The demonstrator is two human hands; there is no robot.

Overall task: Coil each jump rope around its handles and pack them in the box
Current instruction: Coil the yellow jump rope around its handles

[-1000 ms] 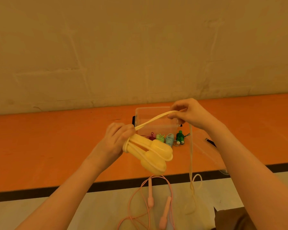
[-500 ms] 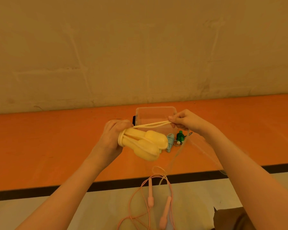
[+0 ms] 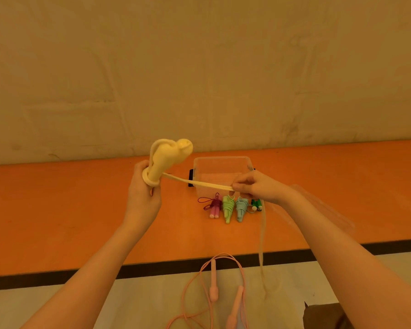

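Four coiled ropes (image 3: pixel 228 207) lie unpacked on the orange floor beside the clear box (image 3: pixel 221 174), the left hand (image 3: pixel 141 193) grips the yellow handles (image 3: pixel 166 160), the right hand (image 3: pixel 254 186) pinches their rope (image 3: pixel 199 184) mid-winding, and a pink rope (image 3: pixel 214 283) lies uncoiled nearer the person.

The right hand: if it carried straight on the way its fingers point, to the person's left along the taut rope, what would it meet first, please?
Probably the yellow handles in the left hand: the right hand pinches the rope that runs straight there. Nothing shows between, though depth is uncertain.

Bare forearms and hands (image 3: pixel 142 198), no sleeves, nothing worn.
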